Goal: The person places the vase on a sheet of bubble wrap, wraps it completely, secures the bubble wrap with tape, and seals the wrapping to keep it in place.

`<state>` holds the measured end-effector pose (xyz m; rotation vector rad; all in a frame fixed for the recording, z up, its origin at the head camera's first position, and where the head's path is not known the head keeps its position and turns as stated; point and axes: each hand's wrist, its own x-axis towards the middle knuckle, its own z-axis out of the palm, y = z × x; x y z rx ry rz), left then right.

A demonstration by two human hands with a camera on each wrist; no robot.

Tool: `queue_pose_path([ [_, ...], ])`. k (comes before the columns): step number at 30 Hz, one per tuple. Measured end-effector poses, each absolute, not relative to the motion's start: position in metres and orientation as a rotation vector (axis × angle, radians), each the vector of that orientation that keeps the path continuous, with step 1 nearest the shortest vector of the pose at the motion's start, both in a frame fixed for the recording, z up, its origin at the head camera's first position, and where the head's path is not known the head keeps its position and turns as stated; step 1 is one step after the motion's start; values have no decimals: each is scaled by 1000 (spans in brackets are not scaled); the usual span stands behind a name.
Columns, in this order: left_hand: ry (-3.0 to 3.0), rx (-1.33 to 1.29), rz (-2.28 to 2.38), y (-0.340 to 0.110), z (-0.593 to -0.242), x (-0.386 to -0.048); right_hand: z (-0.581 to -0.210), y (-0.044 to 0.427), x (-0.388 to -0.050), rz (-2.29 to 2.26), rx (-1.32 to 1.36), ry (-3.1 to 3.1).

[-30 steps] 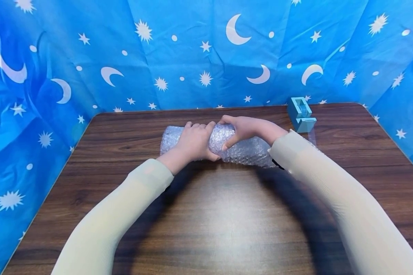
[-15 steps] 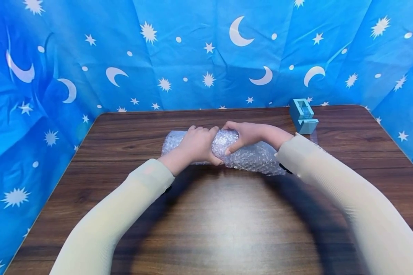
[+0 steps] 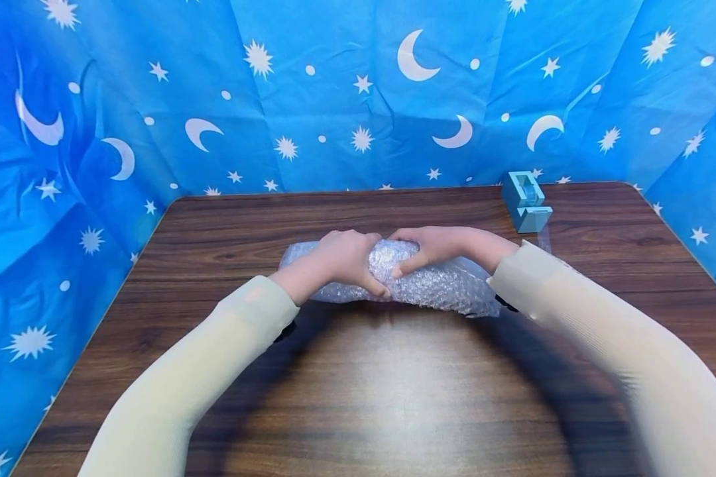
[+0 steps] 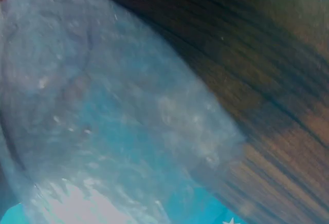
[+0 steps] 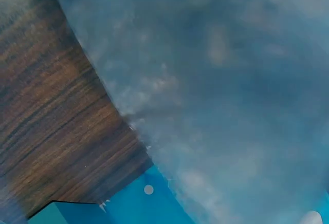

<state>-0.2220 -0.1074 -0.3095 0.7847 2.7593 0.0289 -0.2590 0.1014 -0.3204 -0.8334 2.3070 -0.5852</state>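
A clear bubble wrap bundle (image 3: 441, 286) lies crosswise on the wooden table, bulging in the middle and flatter at both ends. My left hand (image 3: 349, 260) grips its left-middle part from above, thumb on the near side. Close beside it, my right hand (image 3: 438, 246) curls round the bulge, thumb in front and fingers behind. Whatever may be inside the wrap cannot be made out. In the left wrist view the bubble wrap (image 4: 118, 116) fills much of the picture, loose and see-through. The right wrist view shows its blurred other end (image 5: 205, 106).
A light blue tape dispenser (image 3: 526, 204) stands at the back right of the table (image 3: 394, 391), a strip of clear tape (image 3: 544, 238) hanging from its front. Behind the table hangs a blue cloth (image 3: 334, 99) with white moons and stars.
Both hands have drawn the bubble wrap bundle a little nearer to me. Its right end has swung toward the near side. The hold of both hands looks the same.
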Motion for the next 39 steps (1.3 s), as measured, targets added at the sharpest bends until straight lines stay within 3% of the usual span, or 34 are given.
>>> queue_pose_path([
  [8,2711,774,58,-111,-307,-214,-314,100,-242,-522,-832,2348],
  [24,2681,732,32,-111,-306,-218,-315,91,-176,-447,-949,2818],
  [39,2558,766,182,-115,-310,-236,-349,97,-174,-249,-1164,2976],
])
